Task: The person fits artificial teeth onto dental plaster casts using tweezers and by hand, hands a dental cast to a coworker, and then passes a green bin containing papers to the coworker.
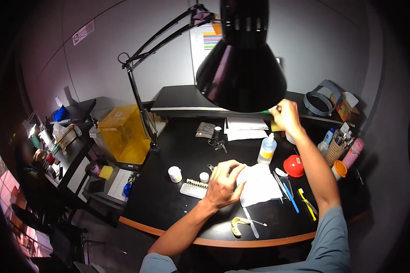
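My left hand (224, 184) is over the table at the left edge of a white paper towel (259, 185), its fingers curled; what they hold, if anything, is hidden. My right hand (287, 117) is raised at the back, beside the rim of the black lamp shade (241, 77), fingers bent together around something too small to name. Below it stands a clear bottle with a yellow label (267, 149). A tooth shade guide (195, 188) and a small white jar (204, 177) lie left of my left hand. A yellowish dental arch piece (238, 226) lies near the front edge.
A red bowl (294, 166), blue tool (291, 198) and yellow toothbrush (307, 204) are at the right. Farther right stands a pen holder (336, 149). A lamp arm (136, 98) rises beside a yellow box (124, 134). Another person (29, 168) sits far left.
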`<action>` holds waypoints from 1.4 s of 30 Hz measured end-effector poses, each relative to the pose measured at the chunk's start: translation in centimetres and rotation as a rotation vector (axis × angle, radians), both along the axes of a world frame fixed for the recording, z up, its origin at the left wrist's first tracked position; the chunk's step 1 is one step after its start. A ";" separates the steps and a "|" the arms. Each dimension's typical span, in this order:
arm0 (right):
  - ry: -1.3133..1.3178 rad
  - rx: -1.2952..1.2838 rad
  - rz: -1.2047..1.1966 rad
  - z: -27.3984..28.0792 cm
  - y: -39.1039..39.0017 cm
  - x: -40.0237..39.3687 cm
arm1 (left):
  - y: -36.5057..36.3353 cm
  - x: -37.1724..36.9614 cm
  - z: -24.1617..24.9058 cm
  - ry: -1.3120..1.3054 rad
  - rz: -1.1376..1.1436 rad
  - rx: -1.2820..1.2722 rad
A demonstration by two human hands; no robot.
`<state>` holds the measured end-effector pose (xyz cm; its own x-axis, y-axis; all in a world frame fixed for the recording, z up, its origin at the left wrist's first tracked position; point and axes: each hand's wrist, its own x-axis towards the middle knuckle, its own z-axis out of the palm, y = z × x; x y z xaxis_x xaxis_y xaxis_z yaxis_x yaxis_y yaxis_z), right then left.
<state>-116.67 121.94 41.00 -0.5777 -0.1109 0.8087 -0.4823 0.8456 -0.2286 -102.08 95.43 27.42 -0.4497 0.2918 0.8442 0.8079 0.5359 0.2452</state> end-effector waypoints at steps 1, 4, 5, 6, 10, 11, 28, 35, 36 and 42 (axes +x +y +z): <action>-0.202 0.034 -0.107 1.2 0.4 -2.4 | 0.0 -0.1 0.0 0.025 -0.003 -0.016; -0.268 0.061 -0.281 0.7 0.1 -8.1 | -0.6 -0.6 -0.3 0.085 0.024 -0.054; -0.306 0.116 -0.303 0.5 0.3 -9.4 | -0.7 -0.8 -0.5 0.096 0.016 -0.053; -0.339 0.172 -0.315 -0.1 0.5 -10.8 | -0.8 -0.9 -0.7 0.106 0.011 -0.048; -0.367 0.349 -0.263 -0.3 1.1 -14.1 | -0.8 -1.5 -1.7 0.134 0.016 -0.060; -0.365 0.381 -0.246 -0.3 1.6 -14.6 | -0.7 -1.5 -1.9 0.135 0.017 -0.048; -0.146 0.326 0.207 1.5 7.0 6.8 | 0.0 -3.4 -4.4 -0.048 -0.011 0.046; -0.300 0.182 0.148 -1.3 9.6 21.3 | 0.1 -2.6 -4.1 -0.096 0.034 0.071; -0.358 0.182 0.128 0.1 7.1 23.5 | 0.0 -2.6 -4.3 -0.096 0.036 0.053; -0.462 0.164 0.120 -3.0 7.4 26.3 | -0.1 -3.2 -4.6 -0.127 0.034 0.076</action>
<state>-90.40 129.33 37.98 -0.8466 -0.3025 0.4380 -0.4581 0.8331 -0.3100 -105.24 95.30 22.81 -0.5628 0.2122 0.7989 0.7494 0.5388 0.3849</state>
